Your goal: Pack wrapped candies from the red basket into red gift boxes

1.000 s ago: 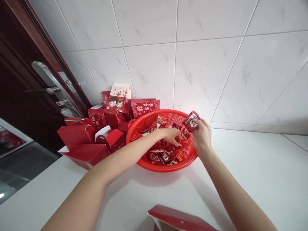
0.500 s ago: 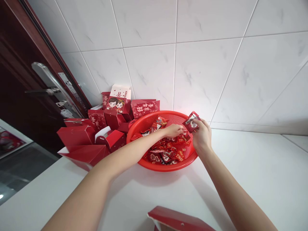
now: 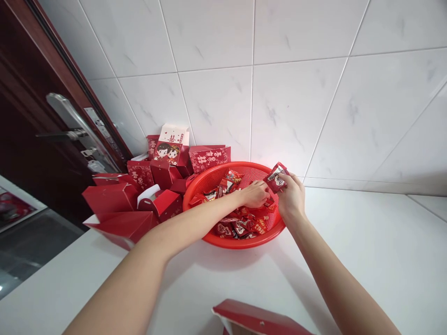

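Observation:
A red plastic basket [image 3: 228,242] holds a heap of small wrapped candies [image 3: 240,225] in shiny red packaging. Over the heap, my left hand [image 3: 256,193] reaches in with its fingers curled down among the wrappers; whatever they grip is hidden. At the basket's right rim, my right hand [image 3: 292,195] pinches a dark red candy packet [image 3: 277,177] with white and black print between thumb and fingers. The packet's printed side faces me, close to my left fingertips.
Several red cardboard gift boxes [image 3: 120,223] crowd the counter left of the basket. An open red box [image 3: 260,318] stands at the near edge. Behind is a tiled wall [image 3: 216,107]; at left, a dark door with a metal handle [image 3: 75,118].
My left hand has shifted slightly down among the candies, its fingers now reaching toward the packet. My right hand keeps the packet in nearly the same place.

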The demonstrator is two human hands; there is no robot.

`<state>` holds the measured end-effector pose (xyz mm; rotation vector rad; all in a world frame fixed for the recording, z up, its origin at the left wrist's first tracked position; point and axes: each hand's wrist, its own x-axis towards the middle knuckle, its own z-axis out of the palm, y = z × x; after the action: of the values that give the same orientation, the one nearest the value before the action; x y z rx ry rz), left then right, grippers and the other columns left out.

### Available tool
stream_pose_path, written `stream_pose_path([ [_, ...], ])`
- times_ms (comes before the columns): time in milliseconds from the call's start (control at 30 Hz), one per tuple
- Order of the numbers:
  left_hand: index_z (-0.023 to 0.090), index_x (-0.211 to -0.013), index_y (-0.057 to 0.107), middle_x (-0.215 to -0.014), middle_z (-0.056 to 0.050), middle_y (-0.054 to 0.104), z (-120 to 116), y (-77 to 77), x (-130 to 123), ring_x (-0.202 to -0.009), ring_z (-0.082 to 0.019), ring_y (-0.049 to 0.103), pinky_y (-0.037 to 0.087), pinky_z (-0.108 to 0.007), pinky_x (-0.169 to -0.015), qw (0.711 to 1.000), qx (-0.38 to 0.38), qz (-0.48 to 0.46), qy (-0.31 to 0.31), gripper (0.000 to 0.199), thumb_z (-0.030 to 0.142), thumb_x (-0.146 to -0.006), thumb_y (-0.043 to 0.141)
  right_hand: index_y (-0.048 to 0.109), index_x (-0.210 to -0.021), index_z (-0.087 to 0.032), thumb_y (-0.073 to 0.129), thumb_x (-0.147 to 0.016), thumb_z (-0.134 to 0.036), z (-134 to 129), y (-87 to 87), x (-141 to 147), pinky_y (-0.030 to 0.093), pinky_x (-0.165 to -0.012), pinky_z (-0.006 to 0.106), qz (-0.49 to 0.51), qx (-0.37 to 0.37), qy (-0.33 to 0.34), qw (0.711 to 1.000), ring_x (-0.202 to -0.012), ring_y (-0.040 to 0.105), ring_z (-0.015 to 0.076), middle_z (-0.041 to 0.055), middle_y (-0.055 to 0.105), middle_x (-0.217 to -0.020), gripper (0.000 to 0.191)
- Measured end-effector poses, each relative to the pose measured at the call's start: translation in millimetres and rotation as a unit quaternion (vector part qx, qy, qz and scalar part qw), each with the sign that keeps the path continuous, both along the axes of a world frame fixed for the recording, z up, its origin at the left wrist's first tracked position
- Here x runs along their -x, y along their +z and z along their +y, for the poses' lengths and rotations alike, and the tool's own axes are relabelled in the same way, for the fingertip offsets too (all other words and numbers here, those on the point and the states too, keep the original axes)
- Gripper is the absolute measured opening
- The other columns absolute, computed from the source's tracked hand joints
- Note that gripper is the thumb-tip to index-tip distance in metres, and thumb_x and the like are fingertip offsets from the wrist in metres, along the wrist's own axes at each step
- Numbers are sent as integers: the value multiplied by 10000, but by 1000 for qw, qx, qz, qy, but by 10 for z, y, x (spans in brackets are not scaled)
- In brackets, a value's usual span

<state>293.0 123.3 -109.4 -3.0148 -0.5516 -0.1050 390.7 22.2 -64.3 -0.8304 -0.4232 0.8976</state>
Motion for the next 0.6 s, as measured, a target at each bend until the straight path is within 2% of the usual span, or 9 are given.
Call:
stream_pose_path([
  [167,140,-726,731,-758,-84,639,-68,90,14,-702,-185,569,450,-326,-724,998,40,25,-37,243,98,-855,529,576,-675,-193,707,-555,-201,-2,10,8,441,-530,218,5,5,-1,1000,-563,535,93,-55,578,-619,178],
  [300,147,-828,767,-820,-73,657,-93,109,25,-588,-148,542,454,-310,-661,995,93,37,19,273,134,-891,502,581,-657,-194,701,-556,-183,-9,21,16,427,-522,210,17,4,-3,1000,-567,528,97,-54,587,-603,157],
  [367,158,-910,783,-883,-85,675,-93,116,25,-605,-154,569,474,-313,-681,992,111,43,52,289,157,-907,494,587,-653,-193,701,-551,-181,-9,24,16,422,-517,209,20,4,-2,1000,-570,530,100,-52,593,-603,153],
  [433,167,-978,790,-927,-98,693,-78,116,16,-701,-179,621,498,-310,-732,989,126,45,64,298,157,-911,500,596,-651,-190,701,-545,-179,-9,29,16,419,-514,208,24,7,-1,1000,-568,527,99,-51,593,-601,151],
  [533,178,-1017,791,-956,-84,733,-42,87,-8,-913,-207,650,501,-291,-863,986,151,37,52,281,123,-887,548,595,-644,-189,705,-543,-175,-10,38,19,423,-519,206,24,9,-1,1000,-571,522,97,-52,588,-597,150],
  [600,188,-977,797,-936,-51,756,-24,51,-20,-940,-195,644,483,-277,-920,983,178,32,39,276,97,-872,559,591,-642,-190,707,-547,-176,-10,38,21,428,-525,208,20,8,1,1000,-579,519,99,-51,588,-601,150],
])
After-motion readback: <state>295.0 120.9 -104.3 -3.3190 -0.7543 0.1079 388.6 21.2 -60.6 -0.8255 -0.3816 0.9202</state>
